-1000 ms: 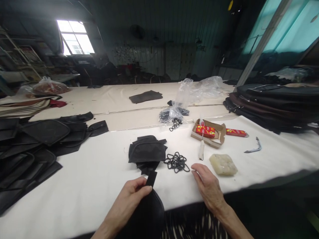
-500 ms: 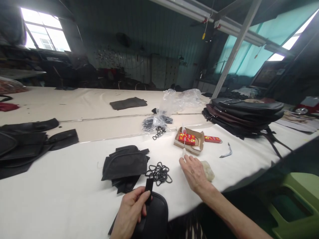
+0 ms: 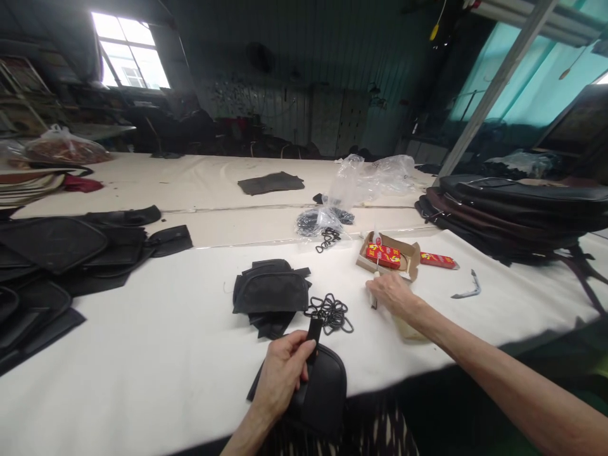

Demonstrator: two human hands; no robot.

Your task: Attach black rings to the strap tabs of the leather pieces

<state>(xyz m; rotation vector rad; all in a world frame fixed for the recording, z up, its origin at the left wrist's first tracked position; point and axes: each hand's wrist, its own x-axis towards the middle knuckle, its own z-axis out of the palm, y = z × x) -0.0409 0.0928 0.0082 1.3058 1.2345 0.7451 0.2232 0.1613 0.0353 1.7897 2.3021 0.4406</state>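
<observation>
My left hand (image 3: pixel 280 373) is closed, pinching a short black strap (image 3: pixel 314 330) between thumb and fingers. The strap lies over a rounded black leather piece (image 3: pixel 327 380) at the table's front edge. My right hand (image 3: pixel 390 292) is closed on a slim white-handled tool (image 3: pixel 374 303) with a thin tip; the fingers cover part of it. Just beyond that hand stands a small cardboard box (image 3: pixel 409 271) holding a red-and-yellow packet (image 3: pixel 384 254). A heap of black metal rings (image 3: pixel 331 313) lies between my hands. Behind my left hand is a stack of black pieces (image 3: pixel 272 291).
More black pieces (image 3: pixel 57 247) spread across the left. Plastic bags (image 3: pixel 365 183) lie at the back. Stacked black and brown bags (image 3: pixel 517 209) stand on the right, near a bent metal tool (image 3: pixel 468 288). A pale yellowish lump (image 3: pixel 411 330) sits under my right forearm.
The view has swung left, so the table's things appear further right. My right hand has turned slightly with the white-handled tool, whose lower end now shows. The left hand keeps its pinch on the strap.
</observation>
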